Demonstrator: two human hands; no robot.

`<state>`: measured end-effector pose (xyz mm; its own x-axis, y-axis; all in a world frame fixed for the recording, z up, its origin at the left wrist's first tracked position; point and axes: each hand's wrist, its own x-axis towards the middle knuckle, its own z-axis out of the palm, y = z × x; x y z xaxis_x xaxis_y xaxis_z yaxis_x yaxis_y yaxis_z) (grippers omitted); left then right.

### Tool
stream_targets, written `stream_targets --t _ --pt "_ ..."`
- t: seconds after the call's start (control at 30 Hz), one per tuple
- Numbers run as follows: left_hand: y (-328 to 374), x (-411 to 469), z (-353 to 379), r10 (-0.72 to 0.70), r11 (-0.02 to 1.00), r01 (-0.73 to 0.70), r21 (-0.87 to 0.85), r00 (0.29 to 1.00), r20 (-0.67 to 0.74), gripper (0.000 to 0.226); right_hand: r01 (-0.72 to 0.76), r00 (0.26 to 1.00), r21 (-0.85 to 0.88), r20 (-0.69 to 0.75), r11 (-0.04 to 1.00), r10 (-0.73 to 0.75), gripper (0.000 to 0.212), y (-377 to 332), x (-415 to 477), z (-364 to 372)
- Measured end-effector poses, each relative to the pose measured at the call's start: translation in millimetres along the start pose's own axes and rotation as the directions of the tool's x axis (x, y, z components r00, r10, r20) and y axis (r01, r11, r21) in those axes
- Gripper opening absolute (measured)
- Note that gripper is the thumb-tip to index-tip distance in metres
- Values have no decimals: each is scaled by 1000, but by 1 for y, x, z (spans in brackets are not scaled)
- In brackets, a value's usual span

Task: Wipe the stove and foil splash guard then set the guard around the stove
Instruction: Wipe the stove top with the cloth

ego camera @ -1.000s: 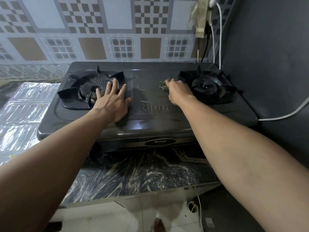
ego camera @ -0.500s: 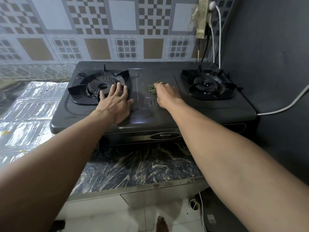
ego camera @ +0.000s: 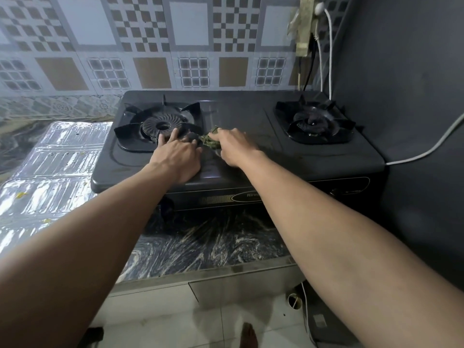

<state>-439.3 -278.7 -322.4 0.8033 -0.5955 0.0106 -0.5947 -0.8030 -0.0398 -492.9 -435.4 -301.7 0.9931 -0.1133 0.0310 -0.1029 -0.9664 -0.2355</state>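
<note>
A dark two-burner gas stove (ego camera: 251,121) stands on the marble counter against the tiled wall. My left hand (ego camera: 179,156) lies flat on the stove top, fingers spread, just right of the left burner (ego camera: 160,128). My right hand (ego camera: 232,146) is closed on a small green scouring pad (ego camera: 209,141), pressed to the stove top beside my left fingers. The foil splash guard (ego camera: 50,177) lies flat on the counter to the left of the stove, with a few yellow specks on it.
The right burner (ego camera: 313,123) is free. A dark wall (ego camera: 401,96) rises right of the stove, with a white cable (ego camera: 424,153) across it. A wall socket with plugs (ego camera: 307,26) hangs above the stove's back right corner. The marble counter edge (ego camera: 200,242) runs in front.
My right hand has slid the green pad leftward across the stove top, from near the right burner to beside the left burner. My left hand has stayed flat on the stove.
</note>
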Motion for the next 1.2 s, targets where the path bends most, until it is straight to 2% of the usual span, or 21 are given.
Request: stream_targets --t 0.2,0.53,0.67,0.77,0.9,1.0,1.07,1.2 --pt "10 -3 0 -55 998 55 -32 998 11 50 -43 999 3 9 999 43 63 23 -9 -5" --pt "14 -1 1 -110 993 112 -48 994 25 50 -183 982 -64 -58 981 179 48 87 -31 -25" --pt "11 -2 -1 -96 994 97 -42 994 43 45 -254 964 -37 -93 967 250 45 99 -39 -27" --pt "11 1 -5 -103 993 107 -48 992 70 51 -281 955 -15 -104 960 278 47 101 -46 -26" --pt "9 -4 -8 -58 998 58 -14 998 21 53 -248 956 9 -161 969 246 50 92 -55 -19" --pt "4 -18 -7 -85 992 88 86 996 -33 49 -198 960 23 -199 980 199 56 78 -56 -11" --pt "-1 -28 -4 -119 985 119 129 993 -8 52 -177 965 36 -192 984 181 57 63 -55 -8" --pt "-7 -38 -2 -124 988 117 104 990 70 57 -156 976 49 -144 987 161 51 28 -53 -5"
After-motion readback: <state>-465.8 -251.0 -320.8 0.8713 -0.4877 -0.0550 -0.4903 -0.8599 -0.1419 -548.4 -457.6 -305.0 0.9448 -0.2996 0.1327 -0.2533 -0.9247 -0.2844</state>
